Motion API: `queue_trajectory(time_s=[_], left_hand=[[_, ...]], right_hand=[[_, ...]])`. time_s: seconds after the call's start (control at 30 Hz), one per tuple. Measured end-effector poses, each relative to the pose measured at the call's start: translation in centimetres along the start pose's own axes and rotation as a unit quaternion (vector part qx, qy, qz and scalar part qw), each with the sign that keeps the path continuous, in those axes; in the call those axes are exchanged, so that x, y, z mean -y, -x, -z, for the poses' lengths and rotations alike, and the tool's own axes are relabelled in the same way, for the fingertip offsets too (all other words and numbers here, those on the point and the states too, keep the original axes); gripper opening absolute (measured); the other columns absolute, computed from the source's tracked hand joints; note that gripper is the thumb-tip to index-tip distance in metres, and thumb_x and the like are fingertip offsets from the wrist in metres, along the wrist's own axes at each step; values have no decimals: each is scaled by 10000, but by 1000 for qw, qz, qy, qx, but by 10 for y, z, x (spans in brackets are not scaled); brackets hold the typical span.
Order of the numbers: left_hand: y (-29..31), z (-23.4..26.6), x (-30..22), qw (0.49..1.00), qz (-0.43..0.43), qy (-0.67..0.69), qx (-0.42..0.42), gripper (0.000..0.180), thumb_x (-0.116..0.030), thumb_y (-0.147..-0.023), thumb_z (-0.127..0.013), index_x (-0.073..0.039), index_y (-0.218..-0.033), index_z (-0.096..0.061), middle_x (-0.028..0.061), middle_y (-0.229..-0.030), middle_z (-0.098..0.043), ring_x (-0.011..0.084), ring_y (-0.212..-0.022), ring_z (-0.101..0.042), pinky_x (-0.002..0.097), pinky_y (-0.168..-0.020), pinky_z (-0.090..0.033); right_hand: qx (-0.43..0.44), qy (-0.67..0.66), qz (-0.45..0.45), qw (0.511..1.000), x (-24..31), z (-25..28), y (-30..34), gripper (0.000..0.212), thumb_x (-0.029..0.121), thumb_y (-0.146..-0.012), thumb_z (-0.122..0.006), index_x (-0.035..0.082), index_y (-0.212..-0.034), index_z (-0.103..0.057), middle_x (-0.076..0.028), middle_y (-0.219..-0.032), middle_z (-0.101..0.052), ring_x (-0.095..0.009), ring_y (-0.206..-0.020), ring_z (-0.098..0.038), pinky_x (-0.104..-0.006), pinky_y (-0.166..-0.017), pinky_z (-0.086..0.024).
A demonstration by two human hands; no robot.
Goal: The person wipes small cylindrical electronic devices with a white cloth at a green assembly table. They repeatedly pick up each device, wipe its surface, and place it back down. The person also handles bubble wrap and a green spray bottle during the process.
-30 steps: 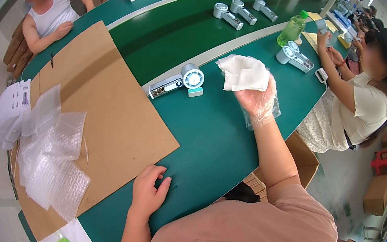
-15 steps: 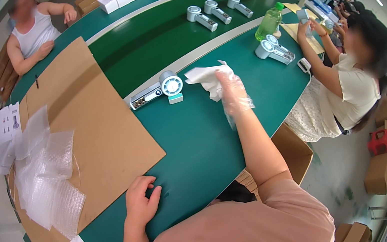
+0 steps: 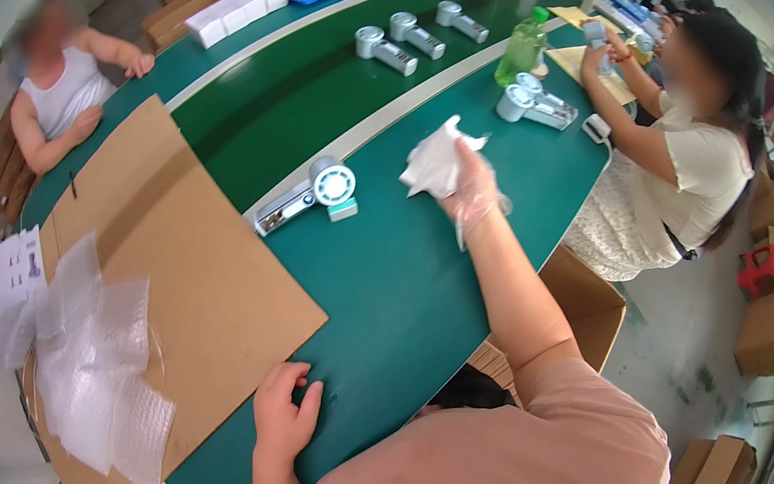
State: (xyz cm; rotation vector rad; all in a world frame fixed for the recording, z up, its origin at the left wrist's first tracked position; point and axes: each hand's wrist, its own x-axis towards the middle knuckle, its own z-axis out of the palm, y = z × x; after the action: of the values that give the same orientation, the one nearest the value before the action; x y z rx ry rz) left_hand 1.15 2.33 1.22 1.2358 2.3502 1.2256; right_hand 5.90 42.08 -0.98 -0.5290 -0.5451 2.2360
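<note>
White cloth pinched in the right hand – silver handheld fan lying to its left.
The cloth is gripped between thumb and fingers above the worktop, clear plastic being bunched around the wrist; the left hand is rested empty, fingers loosely curled, thumb apart. The fan is laid left of the cloth, its long axis slanted, round head toward the cloth – the right hand is nearer. Beside the head, a small teal-and-white block is placed.
</note>
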Motion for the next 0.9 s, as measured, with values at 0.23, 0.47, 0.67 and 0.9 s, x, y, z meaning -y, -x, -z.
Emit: queue_trajectory(time_s=[0.23,0.47,0.67,0.9], left_hand=[[5,-2,0,1000,-8,9,-12,219,-46,-714,-682,9,-909,-599,133,-836,-597,253,-715,-587,334,-650,-474],[6,-2,0,1000,-7,-1,-14,223,-41,-711,-684,15,-911,-605,137,-844,-600,249,-717,-589,335,-651,-476],[5,-3,0,1000,-15,10,-17,216,-34,-709,-686,13,-905,-607,134,-842,-601,243,-717,-593,329,-651,-478],[4,-2,2,1000,-13,11,-16,209,-47,-720,-693,9,-903,-609,127,-838,-609,236,-710,-600,329,-647,-482]], right_hand=[[62,33,46,997,6,-10,1,431,218,-924,-519,-2,-1288,-449,-163,-1239,-561,-338,-1107,-574,-465,-957,-471],[-61,78,27,995,6,-9,-2,418,276,-949,-543,38,-1285,-471,-144,-1226,-574,-312,-1067,-605,-460,-903,-507],[-24,135,51,989,4,-9,3,365,191,-960,-512,58,-1295,-457,-131,-1210,-585,-306,-1079,-601,-470,-909,-504],[-22,73,46,996,-2,3,-9,339,128,-953,-509,74,-1286,-466,-116,-1201,-593,-296,-1058,-606,-458,-905,-507]])
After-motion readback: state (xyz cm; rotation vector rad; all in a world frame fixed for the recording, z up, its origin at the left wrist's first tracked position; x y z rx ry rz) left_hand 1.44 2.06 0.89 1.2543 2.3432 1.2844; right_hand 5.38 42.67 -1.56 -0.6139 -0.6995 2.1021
